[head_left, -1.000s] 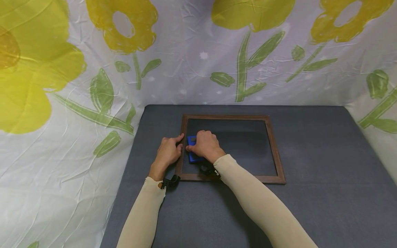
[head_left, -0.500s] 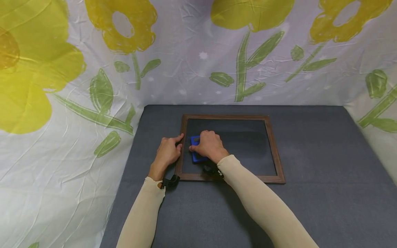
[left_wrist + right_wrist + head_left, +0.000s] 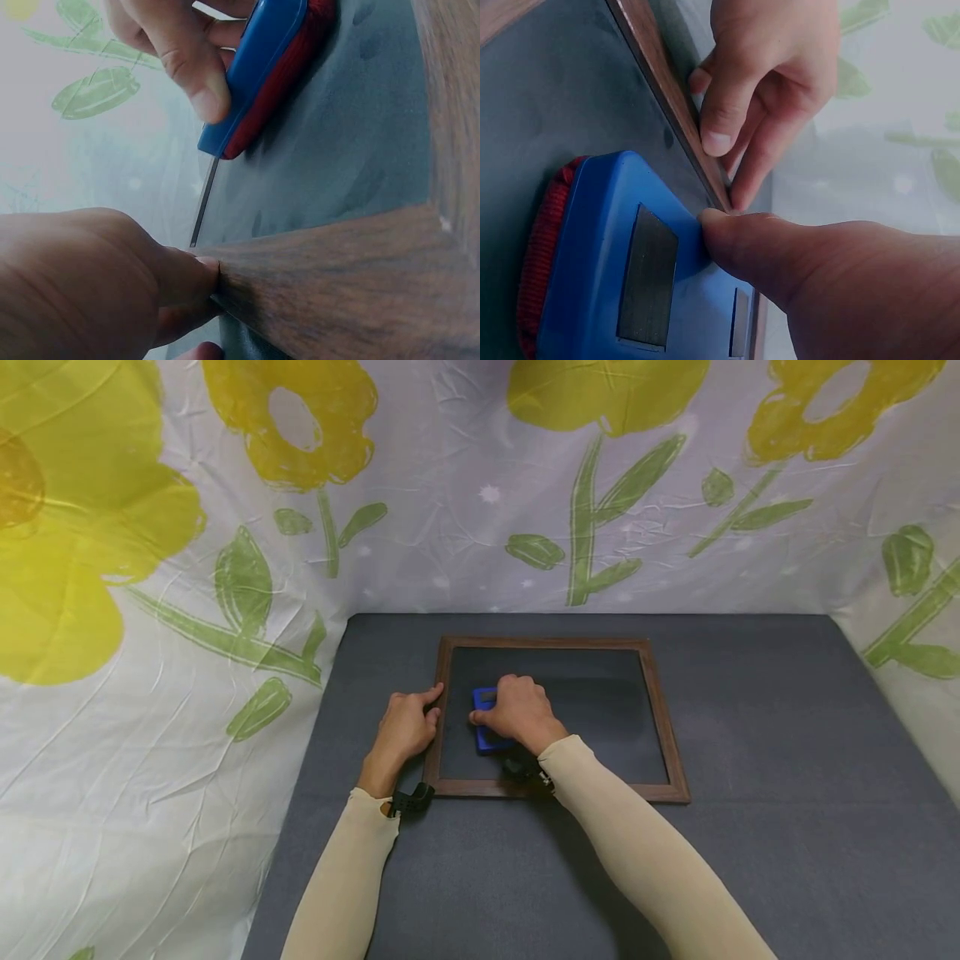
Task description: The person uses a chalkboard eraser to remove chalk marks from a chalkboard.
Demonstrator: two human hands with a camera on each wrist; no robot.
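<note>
A wood-framed blackboard [image 3: 600,718] lies flat on the table. My right hand [image 3: 522,710] grips a blue board eraser [image 3: 486,702] near the board's left side. The eraser has a red fabric pad [image 3: 541,251] facing the board and dark rectangular inserts [image 3: 649,277] on its back. The right thumb lies over the eraser's near side in the right wrist view. My left hand [image 3: 405,727] braces the frame's left rail [image 3: 433,758], with the index finger stretched out and the thumb touching the outer edge. Its other fingers are partly hidden in the head view.
Dark grey cloth covers the table [image 3: 765,718] around the frame. Behind and to the left hangs a white curtain [image 3: 450,527] printed with yellow flowers. Each wrist carries a black camera mount; the left mount [image 3: 412,799] sits near the frame's lower left corner.
My right hand has slid the eraser a short way to the right across the board, away from the left rail. The left hand and the frame stay in place.
</note>
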